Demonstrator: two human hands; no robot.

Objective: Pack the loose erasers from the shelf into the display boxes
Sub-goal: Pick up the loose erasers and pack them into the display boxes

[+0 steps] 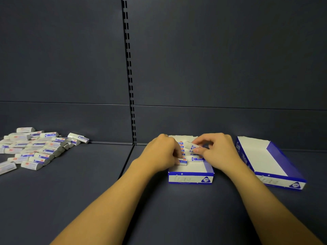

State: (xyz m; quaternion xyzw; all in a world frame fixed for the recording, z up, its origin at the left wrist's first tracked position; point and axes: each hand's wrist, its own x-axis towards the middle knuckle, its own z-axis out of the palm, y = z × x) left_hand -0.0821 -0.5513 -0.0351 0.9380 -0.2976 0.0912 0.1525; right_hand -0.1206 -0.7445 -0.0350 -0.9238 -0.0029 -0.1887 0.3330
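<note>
- Two blue-and-white display boxes sit on the dark shelf (177, 209): the near box (190, 177), straight ahead, and the second box (276, 167), just to its right and turned at an angle.
- Each front wall carries a blue triangle badge reading "2B" beside pale lettering too faint to read; the second box's left wall shows script too blurred to make out.
- The near box holds rows of wrapped erasers (197, 159) toward its back half; its front floor is bare white card. The second box shows only a white floor.
- The left hand (164, 152) reaches into the near box, its grip curled with fingertips on an eraser at the front of the row (183, 162).
- The right hand (215, 147) hovers over the same box, its grip pinching one eraser (190, 145) between thumb and fingers, tilted above the rows.
- Many loose erasers (31, 149) lie heaped at the far left of the shelf, well apart from the boxes; their white sleeves bear blue bands and small red marks, the print unreadable.
</note>
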